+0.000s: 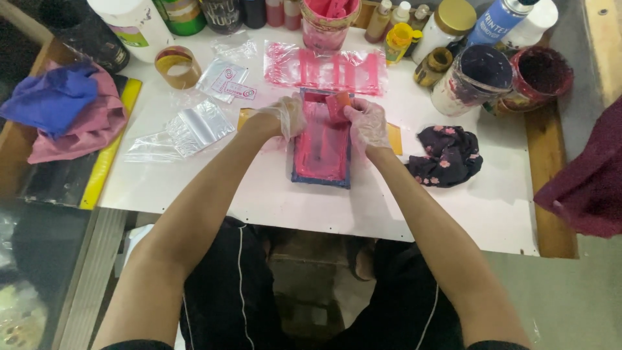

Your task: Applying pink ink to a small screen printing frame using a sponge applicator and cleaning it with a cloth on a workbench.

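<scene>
The right hand [367,123], gloved, pinched a small pink squeegee [338,105] at the far end of the pink-inked screen frame [322,146] on the white table [453,207]; the left hand [282,116] lay curled, steadying the frame's edge. Apparently mid-print; next, an even pull toward the body.
</scene>
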